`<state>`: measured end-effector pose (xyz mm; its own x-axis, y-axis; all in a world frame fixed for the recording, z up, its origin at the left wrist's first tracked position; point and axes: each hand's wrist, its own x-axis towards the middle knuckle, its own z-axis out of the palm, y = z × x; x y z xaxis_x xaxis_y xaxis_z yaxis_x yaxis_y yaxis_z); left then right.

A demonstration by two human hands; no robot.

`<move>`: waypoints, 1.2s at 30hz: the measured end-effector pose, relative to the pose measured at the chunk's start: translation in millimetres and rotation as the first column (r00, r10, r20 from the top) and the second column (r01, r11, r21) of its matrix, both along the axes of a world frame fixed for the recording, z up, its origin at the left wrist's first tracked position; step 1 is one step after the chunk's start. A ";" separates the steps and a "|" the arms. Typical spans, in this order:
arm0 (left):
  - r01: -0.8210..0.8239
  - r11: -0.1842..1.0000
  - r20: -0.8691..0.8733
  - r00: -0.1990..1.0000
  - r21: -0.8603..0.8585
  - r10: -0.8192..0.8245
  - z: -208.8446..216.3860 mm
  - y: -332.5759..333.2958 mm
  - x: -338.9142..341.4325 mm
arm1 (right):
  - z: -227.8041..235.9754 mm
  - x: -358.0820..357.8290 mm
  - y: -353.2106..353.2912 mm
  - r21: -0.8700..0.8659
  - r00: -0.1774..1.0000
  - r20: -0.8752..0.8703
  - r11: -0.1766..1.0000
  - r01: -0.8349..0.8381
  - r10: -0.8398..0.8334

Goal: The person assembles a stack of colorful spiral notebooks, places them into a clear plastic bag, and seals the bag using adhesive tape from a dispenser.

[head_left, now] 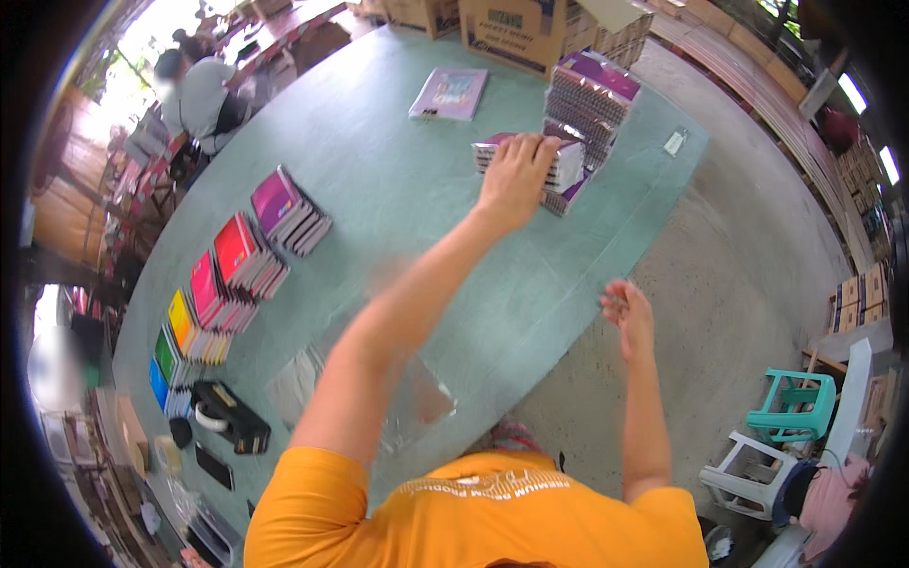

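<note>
My left hand (517, 186) reaches across the green table (511, 284) and grips a small bundle of spiral notebooks (569, 168) with its fingers over the top. That bundle lies against a taller stack of wrapped spiral notebooks (589, 99) with purple covers. Off the table's right edge, my right hand (630, 317) hangs in the air with loosely curled fingers and holds nothing I can see. Clear plastic wrappers (417, 402) lie beneath and beside my left arm.
Color-sorted notebook piles line the left side, including a purple pile (284, 210) and a red pile (246, 254). A black tape dispenser (232, 417) and a phone (214, 466) lie near them. A flat lilac pack (449, 94) and a cardboard box (511, 33) are farther back.
</note>
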<state>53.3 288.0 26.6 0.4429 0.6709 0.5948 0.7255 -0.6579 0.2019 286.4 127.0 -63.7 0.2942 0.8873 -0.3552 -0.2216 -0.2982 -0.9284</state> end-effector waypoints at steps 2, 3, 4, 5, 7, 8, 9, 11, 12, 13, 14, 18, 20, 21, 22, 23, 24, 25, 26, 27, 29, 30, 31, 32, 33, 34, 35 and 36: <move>-0.012 0.998 -0.216 0.976 -0.068 -0.003 -45.9 10.5 16.8 | -11.5 19.3 -9.3 -0.060 0.999 0.026 0.997 0.043 -0.041; -0.023 0.994 -0.311 0.951 -0.107 -0.011 -60.8 8.7 23.8 | -8.0 22.0 -7.1 -0.038 0.995 0.056 0.996 0.080 -0.078; 0.010 0.960 -0.246 0.966 -0.279 -0.081 -63.8 -2.6 28.3 | -0.6 28.7 -12.0 -0.034 0.989 0.099 0.992 0.118 -0.114; 0.031 0.968 -0.224 0.971 -0.249 -0.088 -67.3 -18.3 27.7 | 9.0 32.2 -15.2 -0.028 0.980 0.141 0.989 0.145 -0.140; 0.051 0.929 -0.135 0.985 -0.367 -0.107 -79.7 -68.5 8.7 | 43.0 12.3 -6.0 0.168 0.967 0.174 0.974 0.155 -0.184; 0.065 0.858 -0.057 0.992 -0.509 -0.109 -90.1 -105.8 -4.9 | 63.6 -0.7 2.4 0.269 0.964 0.180 0.953 0.142 -0.195; 0.258 0.635 0.252 0.962 -0.729 -0.102 -89.3 -144.1 -14.3 | 82.5 -9.5 13.2 0.419 0.960 0.159 0.896 0.145 -0.230; 0.502 0.436 0.516 0.851 -0.747 -0.096 -75.0 -204.8 -7.8 | 130.8 -42.0 27.6 0.683 0.967 -0.031 0.702 0.205 -0.252; 0.526 0.372 0.572 0.820 -0.765 0.018 -54.0 -223.2 3.6 | 160.5 -61.5 29.7 0.763 0.954 -0.192 0.576 0.293 -0.231; 0.656 -0.065 0.619 0.736 -0.752 0.275 -35.5 -231.3 19.4 | 199.7 -83.2 19.8 0.828 0.938 -0.265 0.446 0.340 -0.224; 0.621 0.195 0.649 0.746 -0.759 0.152 -43.5 -245.3 28.9 | 219.9 -113.9 11.3 0.858 0.918 -0.353 0.328 0.395 -0.181; 0.679 -0.077 0.648 0.724 -0.730 0.238 -27.1 -250.3 -31.1 | 222.8 -213.8 -25.3 0.996 0.882 0.080 -0.012 -0.083 0.465; 0.649 -0.007 0.630 0.742 -0.761 0.229 -11.3 -264.5 -63.7 | 233.3 -251.8 -28.8 0.990 0.829 0.139 -0.109 -0.094 0.542; 0.732 0.005 0.679 0.630 -0.682 0.376 -13.7 -273.7 -72.2 | 241.8 -274.6 -38.8 0.989 0.797 0.130 -0.139 -0.058 0.590; 0.804 0.030 0.700 0.498 -0.594 0.513 -16.2 -285.8 -79.5 | 252.6 -299.5 -54.3 0.987 0.764 0.114 -0.157 -0.017 0.635; 0.808 0.097 0.711 0.446 -0.582 0.544 -18.8 -296.6 -93.4 | 261.5 -321.1 -65.8 0.985 0.732 0.098 -0.171 0.026 0.674; 0.806 0.166 0.726 0.395 -0.568 0.563 -15.5 -304.3 -104.3 | 266.6 -334.7 -76.5 0.964 0.727 0.202 -0.263 -0.030 0.657; 0.743 0.245 0.739 0.455 -0.623 0.496 -4.0 -316.8 -126.8 | 268.2 -347.8 -81.8 0.933 0.721 0.301 -0.350 -0.087 0.624; 0.674 0.325 0.739 0.520 -0.663 0.429 3.2 -327.8 -147.8 | 266.2 -356.3 -92.5 0.929 0.693 0.324 -0.355 -0.104 0.644; 0.641 0.340 0.720 0.543 -0.688 0.433 4.3 -337.7 -166.1 | 266.3 -370.0 -103.9 0.935 0.666 0.312 -0.342 -0.090 0.678; 0.576 0.361 0.678 0.590 -0.734 0.438 0.2 -357.0 -197.7 | 269.9 -401.7 -130.3 0.956 0.631 0.248 -0.289 -0.039 0.735; 0.569 0.311 0.642 0.593 -0.761 0.486 -8.1 -362.4 -203.9 | 277.0 -423.4 -135.0 0.927 0.638 0.279 -0.375 0.017 0.718; 0.615 0.322 0.678 0.521 -0.719 0.519 -10.6 -367.3 -208.8 | 286.6 -440.7 -137.2 0.882 0.656 0.314 -0.466 0.065 0.686; 0.651 0.335 0.702 0.450 -0.681 0.553 -13.4 -374.0 -216.2 | 303.3 -466.7 -131.7 0.741 0.702 0.397 -0.657 0.136 0.592; 0.685 0.346 0.711 0.360 -0.641 0.604 -17.9 -388.9 -224.8 | 298.6 -477.2 -138.7 0.720 0.729 0.388 -0.679 0.142 0.564; 0.638 0.396 0.708 0.352 -0.660 0.612 -5.8 -402.7 -246.5 | 294.8 -487.5 -145.6 0.694 0.758 0.383 -0.706 0.141 0.527; 0.580 0.408 0.697 0.464 -0.705 0.547 1.6 -412.2 -264.1 | 276.4 -481.1 -161.6 0.799 0.781 0.312 -0.594 0.092 0.541; 0.516 0.437 0.676 0.562 -0.737 0.477 7.9 -419.5 -278.9 | 271.8 -483.8 -169.1 0.847 0.770 0.313 -0.531 0.040 0.556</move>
<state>-225.6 -131.5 34.5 0.2105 0.9579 -0.1951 -0.0623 0.2124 0.9752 -197.5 -42.1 208.1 0.0355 -0.0803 0.9961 -0.7737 0.6287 0.0782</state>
